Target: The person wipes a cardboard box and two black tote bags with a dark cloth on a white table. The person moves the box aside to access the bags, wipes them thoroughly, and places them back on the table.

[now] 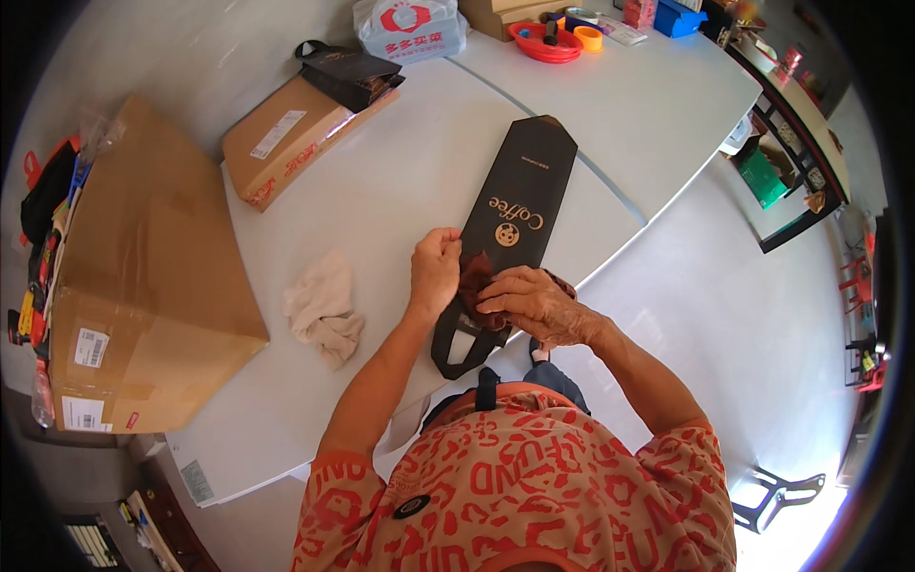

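Note:
A flat black carrier bag (538, 176) with gold print lies on the white table, its handle loop (459, 353) toward me. My left hand (437, 272) is closed at the bag's left edge, thumb and fingers pinched together there. Over the handle end of the bag, my right hand (541, 307) has its fingers bent onto a crumpled dark brown cloth (474, 284). Part of that cloth is hidden under the right hand, and a bit pokes out beyond its far side. To the left of my left forearm, a crumpled cream cloth (324, 305) rests on the table.
A large cardboard box (157, 286) stands at the left. Farther back are a smaller carton (295, 129) with a black bag (353, 76) on it, a white plastic bag (410, 30) and a red basin (545, 46). The table's edge (610, 253) runs along the right.

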Available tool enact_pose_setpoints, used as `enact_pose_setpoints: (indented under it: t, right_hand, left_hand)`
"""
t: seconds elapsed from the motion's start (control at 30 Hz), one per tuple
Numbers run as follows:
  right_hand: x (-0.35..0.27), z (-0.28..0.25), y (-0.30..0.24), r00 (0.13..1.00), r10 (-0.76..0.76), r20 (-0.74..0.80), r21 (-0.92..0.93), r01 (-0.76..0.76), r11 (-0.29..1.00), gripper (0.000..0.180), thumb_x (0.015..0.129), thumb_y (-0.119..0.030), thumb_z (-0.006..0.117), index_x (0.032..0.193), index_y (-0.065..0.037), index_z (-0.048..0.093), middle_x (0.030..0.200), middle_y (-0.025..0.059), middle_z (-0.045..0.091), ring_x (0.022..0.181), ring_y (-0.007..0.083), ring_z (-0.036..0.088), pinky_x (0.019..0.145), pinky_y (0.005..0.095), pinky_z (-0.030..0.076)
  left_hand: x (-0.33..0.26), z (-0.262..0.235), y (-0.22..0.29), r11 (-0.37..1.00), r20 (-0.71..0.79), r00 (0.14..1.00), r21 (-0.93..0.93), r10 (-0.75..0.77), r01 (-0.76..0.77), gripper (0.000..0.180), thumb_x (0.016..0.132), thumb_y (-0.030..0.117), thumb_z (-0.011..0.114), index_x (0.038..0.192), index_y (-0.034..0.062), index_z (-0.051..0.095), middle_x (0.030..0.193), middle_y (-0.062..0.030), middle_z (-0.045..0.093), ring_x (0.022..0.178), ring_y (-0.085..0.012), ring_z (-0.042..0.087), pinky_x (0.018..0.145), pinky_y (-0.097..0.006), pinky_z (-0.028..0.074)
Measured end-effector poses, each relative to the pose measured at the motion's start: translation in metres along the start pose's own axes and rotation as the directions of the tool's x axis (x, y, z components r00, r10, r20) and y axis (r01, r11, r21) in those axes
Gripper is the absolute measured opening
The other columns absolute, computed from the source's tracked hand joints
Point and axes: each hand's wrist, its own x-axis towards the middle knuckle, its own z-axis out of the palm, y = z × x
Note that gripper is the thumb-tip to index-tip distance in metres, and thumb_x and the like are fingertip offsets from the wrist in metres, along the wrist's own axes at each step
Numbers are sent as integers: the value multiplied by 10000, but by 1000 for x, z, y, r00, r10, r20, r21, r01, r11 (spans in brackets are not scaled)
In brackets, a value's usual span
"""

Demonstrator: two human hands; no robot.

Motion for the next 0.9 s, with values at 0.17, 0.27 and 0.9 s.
enact_pose_setpoints:
  t: [0.17,0.27,0.9]
  right_hand:
    - [9,9,16,909,175,-379,-158,-250,955,374,846,-32,585,1214,-98,609,1181,99,563,1121,312,495,951,437,399]
    - [22,10,26,874,154,-461,-326,-328,887,357,839,-63,598,1194,-93,616,1210,75,557,1109,301,490,905,432,403]
    - [101,-68,185,664,343,-664,-398,-702,590,368,888,-228,566,1229,-92,589,1286,90,554,1205,344,460,945,495,380]
  left_hand:
    - [-15,17,22,777,-10,949,577,315,-251,218,943,178,574,1102,29,570,950,-177,671,798,-368,655,659,-435,526]
    - [-19,18,21,684,20,900,642,436,-346,219,937,194,592,1083,35,555,906,-150,648,728,-372,651,587,-445,526]
    - [-24,19,27,723,-15,924,627,383,-289,279,907,192,649,1122,24,592,866,-109,645,654,-301,656,514,-374,518]
